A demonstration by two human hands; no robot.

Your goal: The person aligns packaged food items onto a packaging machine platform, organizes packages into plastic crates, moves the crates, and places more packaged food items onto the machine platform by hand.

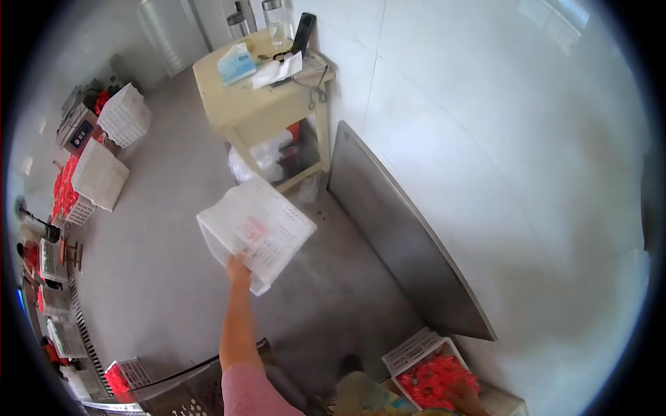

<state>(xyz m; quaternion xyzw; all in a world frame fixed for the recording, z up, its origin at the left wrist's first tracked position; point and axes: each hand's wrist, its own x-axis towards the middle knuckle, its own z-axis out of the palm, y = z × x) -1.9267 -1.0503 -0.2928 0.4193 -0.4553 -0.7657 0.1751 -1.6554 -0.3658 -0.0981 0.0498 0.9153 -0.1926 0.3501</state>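
Head view: a white plastic basket (274,225) is gripped at its edge by the left hand (237,265), above the floor (159,243). With thin slotted walls, it is judged light and rather stiff, best taken by the rim. The right hand (464,398) is placed at red pieces (433,378); its grip cannot be told.

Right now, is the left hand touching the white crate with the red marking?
Touching. The head view shows the left hand gripping the near edge of the tilted white crate.
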